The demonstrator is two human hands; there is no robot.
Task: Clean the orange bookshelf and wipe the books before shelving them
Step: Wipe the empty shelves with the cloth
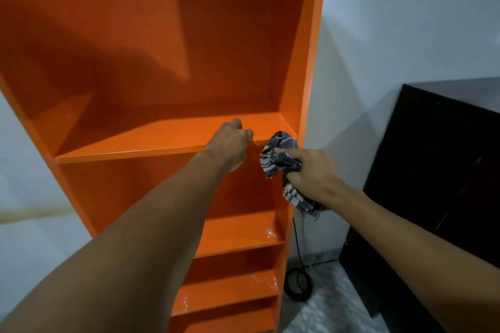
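The orange bookshelf fills the left and middle of the head view, with no books on its shelves. My left hand grips the front edge of the upper shelf board, fingers curled over it. Just to its right, my right hand holds a bunched dark blue and white checked cloth against the right end of that board. Part of the cloth hangs below my fist. No books are in view.
Lower shelves carry whitish dust specks near their right ends. A dark wooden cabinet stands to the right against the white wall. A black cable lies coiled on the marbled floor between shelf and cabinet.
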